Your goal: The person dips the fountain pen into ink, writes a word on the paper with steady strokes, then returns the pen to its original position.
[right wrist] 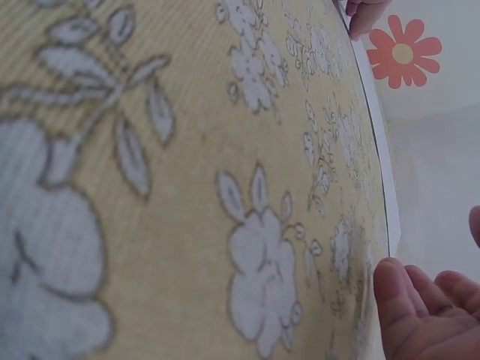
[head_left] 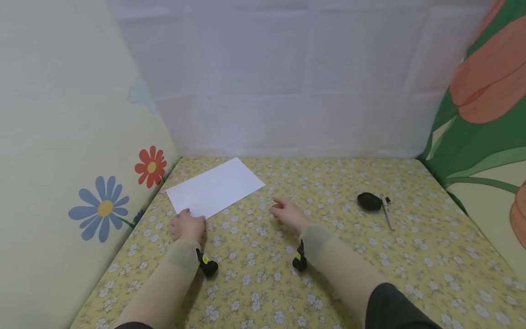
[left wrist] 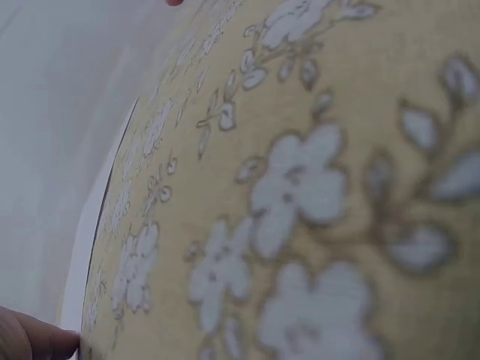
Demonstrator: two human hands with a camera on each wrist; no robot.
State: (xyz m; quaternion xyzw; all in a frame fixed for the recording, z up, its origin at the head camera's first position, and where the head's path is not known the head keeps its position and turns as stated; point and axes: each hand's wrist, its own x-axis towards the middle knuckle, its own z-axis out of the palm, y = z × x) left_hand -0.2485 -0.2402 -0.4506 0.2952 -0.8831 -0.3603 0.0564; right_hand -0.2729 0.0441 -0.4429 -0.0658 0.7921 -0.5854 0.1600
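Note:
A blank white sheet of paper (head_left: pixel 218 187) lies slantwise on the table's left side. My left hand (head_left: pixel 187 226) rests at its near-left edge, fingertips on the border; in the left wrist view the thumb (left wrist: pixel 49 339) meets the paper's edge (left wrist: pixel 79 277). Right of the sheet, a short way from its right corner, my right hand (head_left: pixel 289 215) is held low over the cloth with loosely bent fingers and nothing in them. Its fingers (right wrist: pixel 397 300) show at the lower right of the right wrist view, the sheet's edge beyond them.
On the right side of the table are a black rounded object (head_left: pixel 369 201) and, beside it, a slim pale pen-like item (head_left: pixel 388 214). A yellow floral cloth (head_left: pixel 255 274) covers the table. White fabric (head_left: pixel 287 82) hangs behind, with flower-patterned panels at both sides.

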